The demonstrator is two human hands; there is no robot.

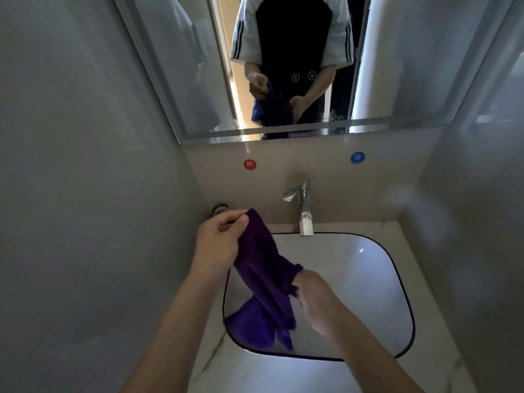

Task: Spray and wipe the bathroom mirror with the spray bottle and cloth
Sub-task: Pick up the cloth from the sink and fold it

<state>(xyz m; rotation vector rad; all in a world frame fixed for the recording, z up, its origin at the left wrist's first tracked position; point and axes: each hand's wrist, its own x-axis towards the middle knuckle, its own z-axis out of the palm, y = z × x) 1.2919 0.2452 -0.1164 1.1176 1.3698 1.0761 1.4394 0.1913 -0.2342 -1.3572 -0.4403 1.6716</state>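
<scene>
Item 1: cloth [263, 282]. We log it as deep purple, soft pile, approx. rectangular, hem visible along one edge. It hangs in folds, stretched on a diagonal btwn both hands, w/ the loose lower end drooping below the grips over the basin [368, 279].

Item 2: left hand [219, 236]. We note it raised, forearm coming up from the lower left, fingers curled, thumb and forefinger pinching the cloth's top corner. The corner pokes out just beyond the fingertips, toward the faucet [302, 205].

Item 3: right hand [314, 302]. We see it lower and nearer the body, back of hand up, fingers curled down and gripping a mid edge of the cloth. The fabric bunches at this grip, which sits just right of the fabric; the rest runs up-left to the other hand and down-left past the wrist.

Item 4: mirror [397, 66]. It is mounted above both grips, well apart from the cloth, w/ a lit strip along its lower edge and a few droplets near the bottom. Its reflection shows both hands holding the same cloth.

Other: red sticker [249, 164] and blue sticker [357, 158] on the wall below the mirror, either side of the faucet. Basin is white w/ a dark rim, set in a pale marbled counter [425, 279].
</scene>
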